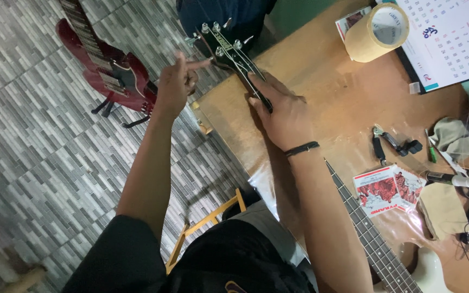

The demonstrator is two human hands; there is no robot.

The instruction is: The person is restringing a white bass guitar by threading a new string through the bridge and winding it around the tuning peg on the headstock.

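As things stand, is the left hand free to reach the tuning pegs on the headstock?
Probably yes: the left hand is raised right beside the headstock, holding nothing visible, with no object between it and the tuning pegs.

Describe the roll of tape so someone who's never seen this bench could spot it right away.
Start at the brown wooden table and follow it to its far end, past the guitar headstock that the left hand and right hand work on. The roll of tape stands there, against the white calendar. It is the only thick tan ring with a hollow middle; the things around it are flat paper.
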